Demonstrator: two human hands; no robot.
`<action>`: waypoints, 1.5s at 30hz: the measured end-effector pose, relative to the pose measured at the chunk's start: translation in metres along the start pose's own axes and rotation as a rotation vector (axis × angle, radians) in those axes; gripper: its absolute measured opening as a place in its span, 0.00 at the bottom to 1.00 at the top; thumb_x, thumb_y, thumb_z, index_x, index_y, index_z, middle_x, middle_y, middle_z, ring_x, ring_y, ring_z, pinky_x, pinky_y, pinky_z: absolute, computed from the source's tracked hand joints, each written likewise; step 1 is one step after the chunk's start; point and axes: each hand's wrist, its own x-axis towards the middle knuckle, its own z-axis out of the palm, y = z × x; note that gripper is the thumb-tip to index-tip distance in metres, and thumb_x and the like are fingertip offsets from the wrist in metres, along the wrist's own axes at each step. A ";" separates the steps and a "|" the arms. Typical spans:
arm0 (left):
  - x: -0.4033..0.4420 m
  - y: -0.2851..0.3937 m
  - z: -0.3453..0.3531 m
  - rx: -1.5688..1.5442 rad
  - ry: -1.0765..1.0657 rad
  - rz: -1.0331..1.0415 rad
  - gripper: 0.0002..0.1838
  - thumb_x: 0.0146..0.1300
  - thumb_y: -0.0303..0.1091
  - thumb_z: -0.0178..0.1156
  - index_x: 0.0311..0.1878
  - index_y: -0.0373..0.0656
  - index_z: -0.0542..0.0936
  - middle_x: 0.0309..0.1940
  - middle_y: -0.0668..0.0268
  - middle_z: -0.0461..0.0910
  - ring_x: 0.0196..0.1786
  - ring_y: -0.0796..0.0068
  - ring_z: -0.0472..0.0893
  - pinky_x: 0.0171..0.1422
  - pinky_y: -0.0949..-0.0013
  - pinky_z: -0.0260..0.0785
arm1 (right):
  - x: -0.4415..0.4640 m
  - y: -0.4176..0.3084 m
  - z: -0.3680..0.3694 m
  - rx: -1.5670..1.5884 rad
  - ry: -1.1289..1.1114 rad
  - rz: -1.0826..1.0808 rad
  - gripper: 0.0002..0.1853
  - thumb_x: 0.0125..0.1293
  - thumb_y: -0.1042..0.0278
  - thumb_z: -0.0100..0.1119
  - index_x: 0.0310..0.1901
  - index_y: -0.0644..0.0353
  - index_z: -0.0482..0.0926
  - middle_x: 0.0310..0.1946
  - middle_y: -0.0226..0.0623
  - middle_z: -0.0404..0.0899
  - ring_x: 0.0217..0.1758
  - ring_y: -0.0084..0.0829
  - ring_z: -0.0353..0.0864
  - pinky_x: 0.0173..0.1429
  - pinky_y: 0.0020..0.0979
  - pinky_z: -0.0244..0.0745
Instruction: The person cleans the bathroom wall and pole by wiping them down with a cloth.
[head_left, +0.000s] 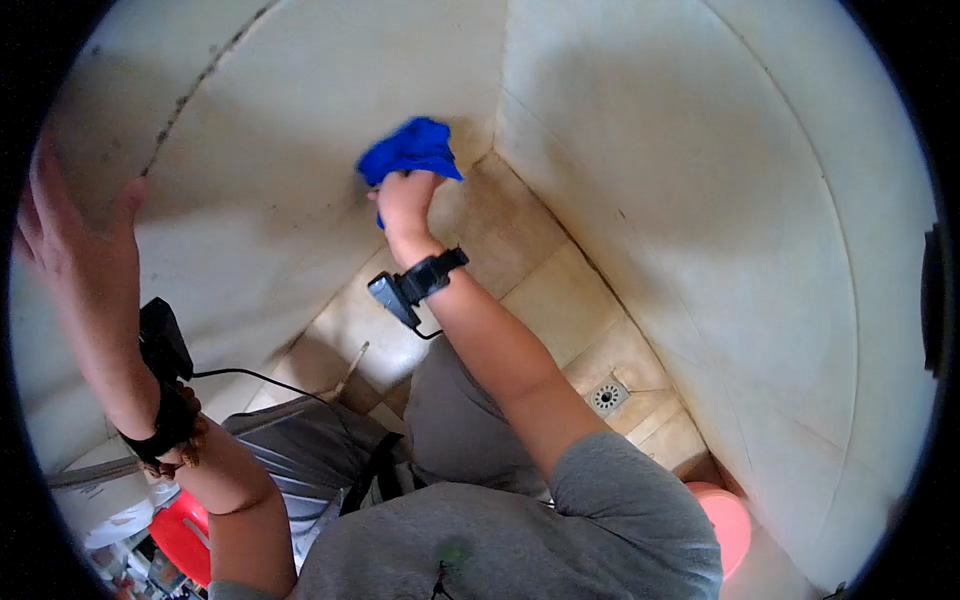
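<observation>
A blue cloth (412,148) is bunched in my right hand (405,200), whose fingers are closed on it against the lower part of the pale tiled wall (300,110), left of the corner. My left hand (80,225) is raised at the far left, fingers spread, thumb apart, by the same wall. It holds nothing, and its fingertips are slightly blurred. Each wrist wears a black strap with a small device and a cable.
Below the corner lies a beige tiled floor (550,300) with a round metal drain (607,397). A thin stick-like object (352,368) is near my knees. A pink basin (725,525) stands lower right, a red object (182,535) lower left. Another pale wall (700,200) rises on the right.
</observation>
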 end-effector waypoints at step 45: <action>-0.050 -0.002 -0.024 0.083 -0.095 0.027 0.24 0.60 0.43 0.60 0.61 0.59 0.74 0.62 0.57 0.70 0.64 0.54 0.69 0.65 0.54 0.61 | 0.018 -0.154 -0.332 -2.127 -0.872 -1.109 0.25 0.58 0.64 0.53 0.57 0.67 0.70 0.59 0.45 0.70 0.61 0.46 0.69 0.64 0.42 0.64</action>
